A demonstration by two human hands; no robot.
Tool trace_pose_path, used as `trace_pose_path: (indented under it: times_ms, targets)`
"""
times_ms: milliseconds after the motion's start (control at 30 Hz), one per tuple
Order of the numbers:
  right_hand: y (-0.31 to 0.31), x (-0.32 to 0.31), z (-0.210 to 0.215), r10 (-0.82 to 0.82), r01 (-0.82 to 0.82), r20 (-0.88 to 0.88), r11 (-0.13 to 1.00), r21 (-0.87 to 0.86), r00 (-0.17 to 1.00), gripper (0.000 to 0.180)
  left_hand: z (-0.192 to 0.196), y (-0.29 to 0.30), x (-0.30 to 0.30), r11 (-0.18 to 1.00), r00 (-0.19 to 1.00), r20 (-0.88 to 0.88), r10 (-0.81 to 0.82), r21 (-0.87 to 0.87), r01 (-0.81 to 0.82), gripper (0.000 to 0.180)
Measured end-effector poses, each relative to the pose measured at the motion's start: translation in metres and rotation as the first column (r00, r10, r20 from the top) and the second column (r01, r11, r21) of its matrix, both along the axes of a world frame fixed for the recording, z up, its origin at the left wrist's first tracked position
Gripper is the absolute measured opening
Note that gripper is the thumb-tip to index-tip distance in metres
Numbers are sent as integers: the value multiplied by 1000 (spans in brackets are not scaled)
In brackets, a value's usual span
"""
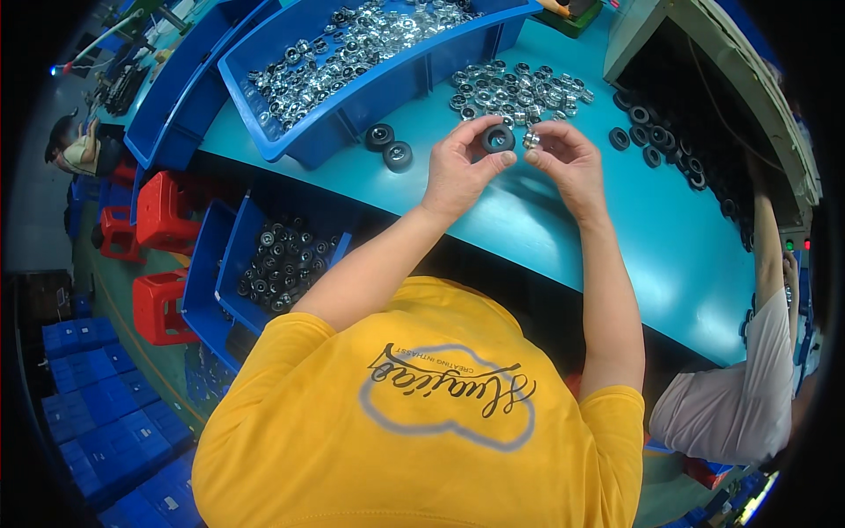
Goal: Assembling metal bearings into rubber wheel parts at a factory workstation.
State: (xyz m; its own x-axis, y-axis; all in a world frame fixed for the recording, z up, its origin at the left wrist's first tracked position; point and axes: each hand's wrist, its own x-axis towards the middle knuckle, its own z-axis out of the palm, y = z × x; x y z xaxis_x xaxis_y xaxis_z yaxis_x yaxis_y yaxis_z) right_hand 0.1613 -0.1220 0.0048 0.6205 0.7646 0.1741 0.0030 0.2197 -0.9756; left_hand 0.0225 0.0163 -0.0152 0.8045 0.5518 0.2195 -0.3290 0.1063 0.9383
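Note:
Above the turquoise table (563, 255), my left hand (455, 174) pinches a small black rubber tyre (498, 139) between thumb and fingers, its round hole showing. Close to its right, my right hand (574, 169) grips a shiny silver wheel hub (531, 139) by the fingertips. A narrow gap separates tyre and hub. Behind my hands lies a loose pile of silver hubs (519, 91). Two black wheels (397, 156) rest on the table left of my left hand.
A long blue bin (330, 123) full of silver hubs stands at the back left. Black tyres (656, 136) spill from a boxy machine (695, 53) at right, where a co-worker's arm (767, 238) reaches in. Below the table's left edge, another blue bin (231, 255) holds dark wheels. Red stools (163, 304) stand beyond.

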Motion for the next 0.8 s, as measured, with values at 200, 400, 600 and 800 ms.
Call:
trace_pose_path:
  times_ms: [200,400,600,800]
  targets:
    - [3,-7,2,-2,1,123,1000,7,992,34,-1,-1,4,981,987,93,-129,-135,141,49]
    - [4,-12,5,-22,26,219,1000,-15,975,32,-4,-1,2,951,967,94,-236,-184,250,43]
    - [4,-14,7,-48,41,205,998,39,978,31,-5,5,0,773,907,189,-376,-475,420,45]
    - [-2,-11,13,-81,79,93,997,19,992,31,4,9,-2,634,867,259,-425,-599,489,46]
